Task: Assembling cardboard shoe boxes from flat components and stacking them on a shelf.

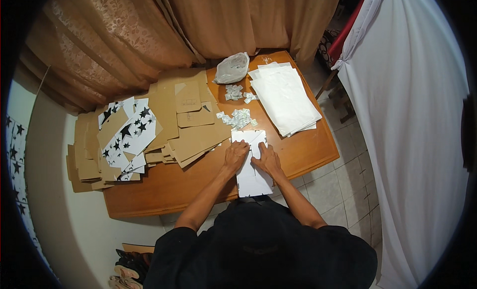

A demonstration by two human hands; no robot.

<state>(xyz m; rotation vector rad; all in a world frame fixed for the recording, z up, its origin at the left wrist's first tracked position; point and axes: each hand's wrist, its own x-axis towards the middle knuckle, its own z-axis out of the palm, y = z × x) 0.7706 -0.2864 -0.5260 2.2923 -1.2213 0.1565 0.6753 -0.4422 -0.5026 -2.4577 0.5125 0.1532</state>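
A white folded paper piece, with dark printed marks along its edges, lies lengthwise in front of me and reaches to the table's near edge. My left hand rests on its left side, fingers bent and pressed on the paper. On the other side, my right hand grips the right part, its thumb pointing inward near a central flap. Just beyond the paper lies a pile of small clear packets.
Stacked brown cardboard covers the left, topped by star-printed white pieces. White sheets lie at the right. A plastic bag and more small packets sit at the back of the wooden table.
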